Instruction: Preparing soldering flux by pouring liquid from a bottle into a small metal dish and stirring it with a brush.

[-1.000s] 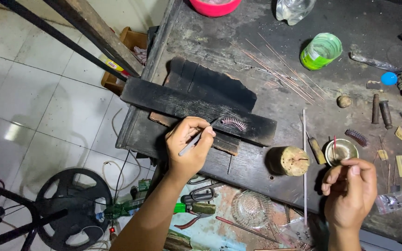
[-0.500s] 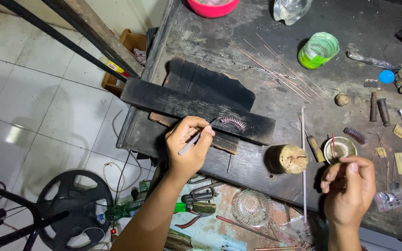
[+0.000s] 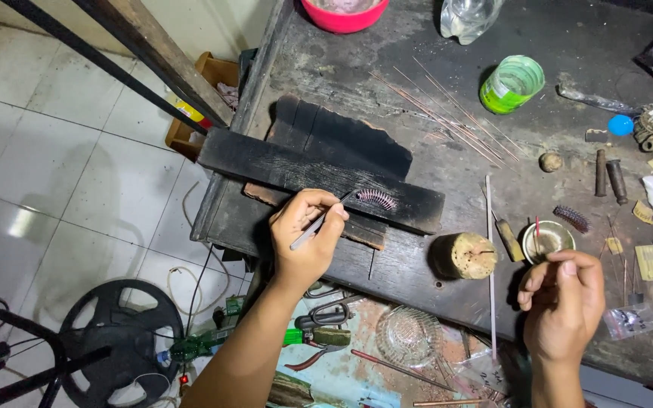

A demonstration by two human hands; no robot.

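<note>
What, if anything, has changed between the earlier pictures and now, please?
Very little. The right hand has crept slightly closer to the small round metal dish, its red-tipped thin stick still over the dish. The left hand keeps its grip on the slim metal tweezers, tips by the coiled wire spring on the charred black wooden board. Nothing was picked up or released.

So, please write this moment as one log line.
left hand: holds tweezers at coiled spring on charred board | right hand: holds red stick in small metal dish
</note>
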